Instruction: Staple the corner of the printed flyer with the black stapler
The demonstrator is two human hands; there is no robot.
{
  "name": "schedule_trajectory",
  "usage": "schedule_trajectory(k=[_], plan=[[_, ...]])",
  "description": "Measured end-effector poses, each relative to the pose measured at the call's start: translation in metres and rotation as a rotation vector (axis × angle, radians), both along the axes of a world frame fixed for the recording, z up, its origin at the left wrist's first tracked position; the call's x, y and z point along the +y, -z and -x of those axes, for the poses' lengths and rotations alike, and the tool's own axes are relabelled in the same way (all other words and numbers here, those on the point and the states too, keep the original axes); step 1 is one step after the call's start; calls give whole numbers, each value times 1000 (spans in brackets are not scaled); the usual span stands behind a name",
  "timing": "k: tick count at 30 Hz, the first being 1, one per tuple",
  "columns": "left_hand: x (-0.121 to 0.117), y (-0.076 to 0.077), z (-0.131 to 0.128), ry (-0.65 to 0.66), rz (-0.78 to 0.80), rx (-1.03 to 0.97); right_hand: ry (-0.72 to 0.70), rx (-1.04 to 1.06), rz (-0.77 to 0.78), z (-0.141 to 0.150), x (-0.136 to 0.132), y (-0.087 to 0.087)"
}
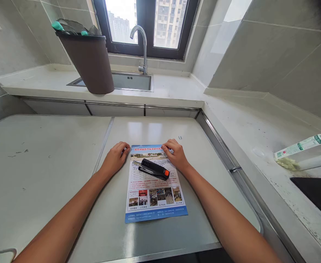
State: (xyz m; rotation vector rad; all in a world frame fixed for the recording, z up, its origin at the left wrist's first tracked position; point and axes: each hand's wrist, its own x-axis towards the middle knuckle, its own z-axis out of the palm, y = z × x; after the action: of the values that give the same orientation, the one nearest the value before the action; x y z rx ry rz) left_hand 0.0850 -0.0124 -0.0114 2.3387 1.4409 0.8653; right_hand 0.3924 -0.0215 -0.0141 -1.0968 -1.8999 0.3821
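A printed colour flyer [155, 197] lies flat on the pale table surface [53, 164] in front of me. A black stapler [153, 168] with an orange end rests on the flyer's upper half. My left hand [116, 157] sits at the flyer's top left corner, fingers curled down, fingertips touching the paper's edge. My right hand [175, 153] rests at the top right corner, fingers bent and pressing on the paper. Neither hand touches the stapler.
A dark brown bin [91, 58] stands on the far counter beside a steel sink [127, 81] with a curved tap [142, 47]. On the right counter lies a white bottle or tube [304, 151], and a black hob corner [317, 195] shows. A metal rail [223, 146] borders the table.
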Motion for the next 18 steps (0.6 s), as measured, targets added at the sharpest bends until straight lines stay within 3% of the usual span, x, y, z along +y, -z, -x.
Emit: schedule_trajectory(k=[18], plan=[[1, 1, 0, 0, 1, 11, -33, 6, -5, -1, 1, 1]])
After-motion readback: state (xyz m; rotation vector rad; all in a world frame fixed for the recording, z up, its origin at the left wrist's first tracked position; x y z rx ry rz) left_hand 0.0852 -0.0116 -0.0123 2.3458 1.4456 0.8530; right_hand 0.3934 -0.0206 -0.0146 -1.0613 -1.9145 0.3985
